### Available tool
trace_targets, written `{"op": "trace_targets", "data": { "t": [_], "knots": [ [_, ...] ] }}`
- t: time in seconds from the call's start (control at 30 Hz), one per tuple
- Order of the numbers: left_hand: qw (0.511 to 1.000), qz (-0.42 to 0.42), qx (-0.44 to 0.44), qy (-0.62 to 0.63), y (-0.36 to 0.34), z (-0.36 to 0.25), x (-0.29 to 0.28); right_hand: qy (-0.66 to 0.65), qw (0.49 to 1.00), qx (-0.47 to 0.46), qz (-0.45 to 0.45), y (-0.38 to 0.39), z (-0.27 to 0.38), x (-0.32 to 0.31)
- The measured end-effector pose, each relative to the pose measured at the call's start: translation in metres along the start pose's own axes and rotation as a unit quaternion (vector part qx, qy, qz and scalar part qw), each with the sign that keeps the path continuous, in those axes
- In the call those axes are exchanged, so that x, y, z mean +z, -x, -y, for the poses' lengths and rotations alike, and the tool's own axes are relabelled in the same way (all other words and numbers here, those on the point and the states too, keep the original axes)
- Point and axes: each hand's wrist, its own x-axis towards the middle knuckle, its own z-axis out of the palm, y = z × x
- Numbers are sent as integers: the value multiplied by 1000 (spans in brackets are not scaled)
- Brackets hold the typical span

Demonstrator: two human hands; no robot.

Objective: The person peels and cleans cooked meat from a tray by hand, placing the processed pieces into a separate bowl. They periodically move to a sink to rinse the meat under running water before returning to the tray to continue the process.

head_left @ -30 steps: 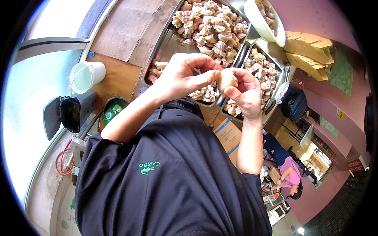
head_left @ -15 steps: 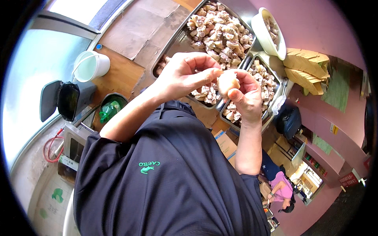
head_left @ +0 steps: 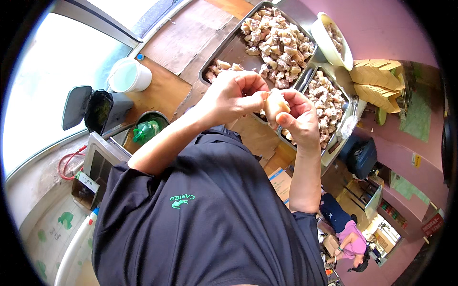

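Observation:
My right hand [head_left: 298,118] grips a pale yellowish chunk of food [head_left: 275,103] in front of my chest. The fingertips of my left hand [head_left: 234,94] pinch at the left side of that same chunk. Both hands hover over the near edge of a large metal tray [head_left: 228,51] heaped with several beige and brown chunks [head_left: 278,39]. A second metal tray [head_left: 344,112] with similar chunks sits just right of my right hand. My dark shirt fills the lower middle of the view.
A white bowl [head_left: 330,44] of chunks stands behind the trays. Brown paper bags [head_left: 377,81] lie at the right. A white bucket [head_left: 128,76], an open black bin [head_left: 98,110] and a round bin holding a green bottle [head_left: 145,132] sit left. Another person [head_left: 350,238] is far below right.
The view has shifted a little, so the trays and hands sit slightly higher and more to the right. Both hands stay on the pale chunk, my left fingers working at it.

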Motion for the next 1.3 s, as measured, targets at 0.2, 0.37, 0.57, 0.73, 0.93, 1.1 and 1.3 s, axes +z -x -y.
{"op": "trace_targets", "data": {
  "t": [0.2, 0.37, 0.57, 0.73, 0.93, 1.1, 1.3],
  "knots": [
    [1000, -12, 4, 27, 13, 4, -3, -7, 1000, -8, -28, 4, 0, 16],
    [982, -77, 99, -144, 3, -9, -20, 41, 998, -3, -55, -23, 7, 27],
    [956, -116, 153, -221, -30, -18, -66, 105, 990, -9, -99, -79, 15, 55],
    [993, -67, 69, -67, -61, -25, -106, 58, 994, -9, -90, -118, 21, 66],
    [987, 29, -43, 150, -101, -31, -134, 11, 985, -82, -154, -128, 11, 31],
    [982, 47, -65, 169, -127, -33, -123, -36, 975, -116, -187, -121, 16, -22],
    [990, -17, -86, 109, -140, -1, -111, -49, 954, -11, -297, -115, 11, -147]
  ]
}}
